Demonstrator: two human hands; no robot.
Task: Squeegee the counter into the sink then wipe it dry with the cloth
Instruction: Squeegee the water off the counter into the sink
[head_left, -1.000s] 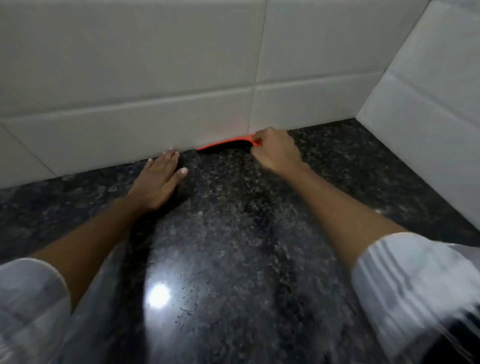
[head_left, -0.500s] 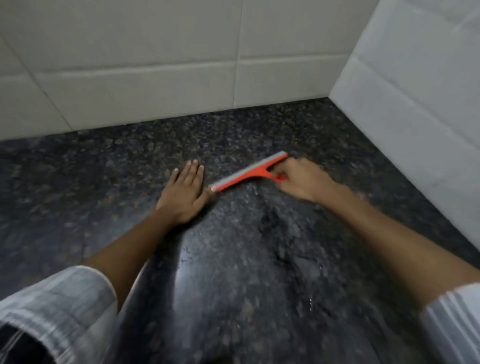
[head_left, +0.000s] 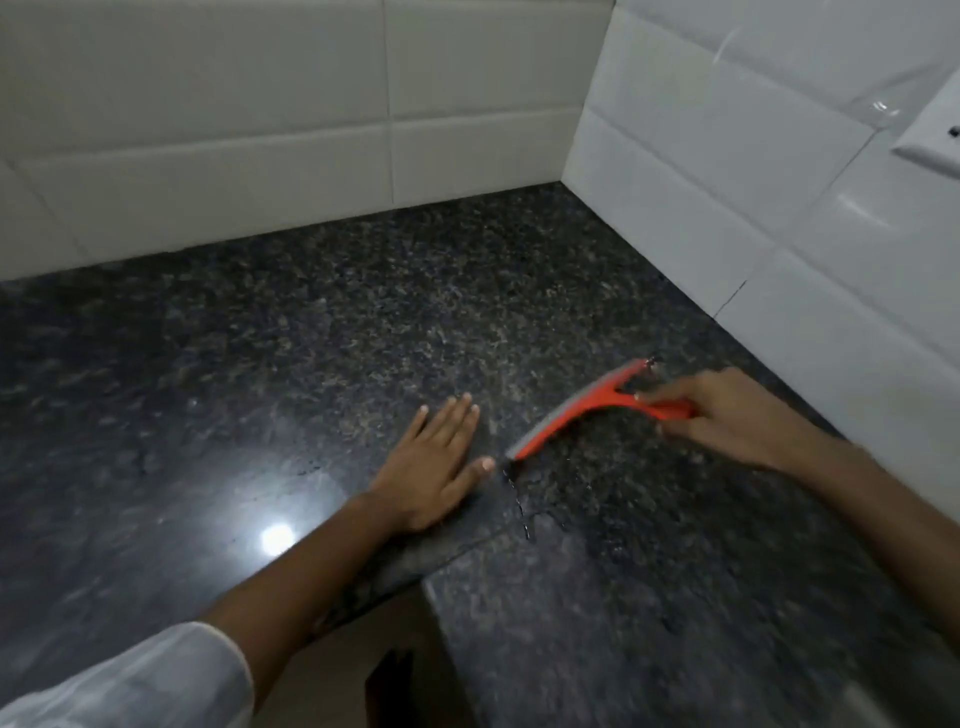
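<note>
An orange squeegee (head_left: 576, 410) with a grey blade lies slanted on the dark speckled granite counter (head_left: 311, 338), blade edge down. My right hand (head_left: 727, 415) grips its handle from the right. My left hand (head_left: 436, 462) rests flat on the counter, fingers spread, thumb tip just left of the blade's lower end. Thin lines of water (head_left: 524, 514) trail on the stone below the blade. No sink or cloth is in view.
White tiled walls meet in a corner at the back right (head_left: 587, 104). A white fixture (head_left: 930, 130) juts from the right wall. The counter's front edge forms an inner corner (head_left: 426, 577) near my left forearm, with floor below.
My right hand has drawn the squeegee from the back wall toward me and to the right. My left hand has slid toward me along with it, staying flat.
</note>
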